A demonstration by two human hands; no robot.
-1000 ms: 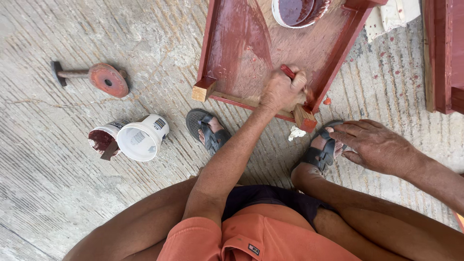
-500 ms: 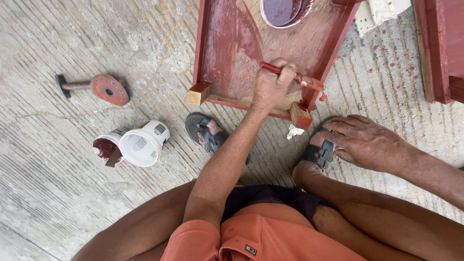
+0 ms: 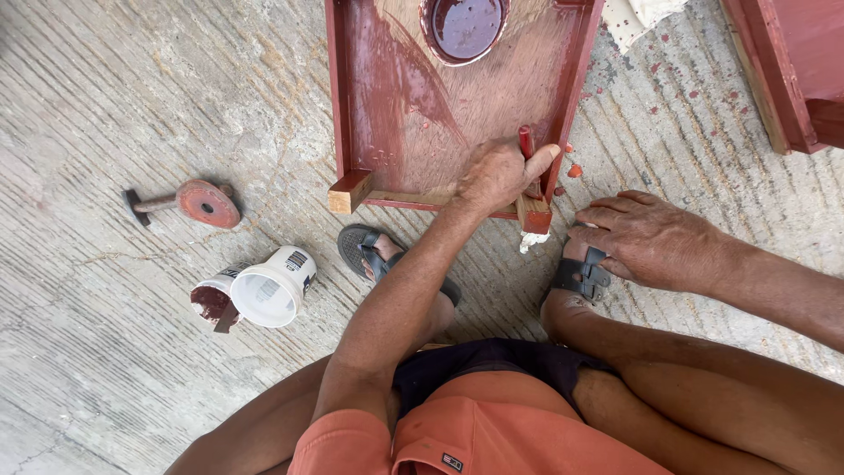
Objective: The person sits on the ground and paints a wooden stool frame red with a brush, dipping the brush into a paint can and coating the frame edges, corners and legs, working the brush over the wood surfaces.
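My left hand (image 3: 497,176) is shut on a paintbrush with a red handle (image 3: 526,141), held at the near right corner of a red-painted wooden frame (image 3: 338,105) lying on the concrete. The brush's bristles are hidden behind my fingers. A bowl of dark red paint (image 3: 464,26) stands inside the frame at its far side. My right hand (image 3: 651,237) lies flat, fingers spread, on my right foot in a dark sandal (image 3: 580,274). My left foot in a sandal (image 3: 369,251) is just below the frame's near edge.
A white plastic cup (image 3: 272,286) lies tipped on the concrete at left, beside a paint-stained lid (image 3: 211,302). A rusty round disc with a short handle (image 3: 204,202) is farther left. Another red wooden piece (image 3: 791,62) sits at the top right. Red paint spots dot the floor.
My left hand shifted slightly along the frame's near right corner and the brush handle turned from lying sideways to pointing away from me. My right hand stayed on the foot.
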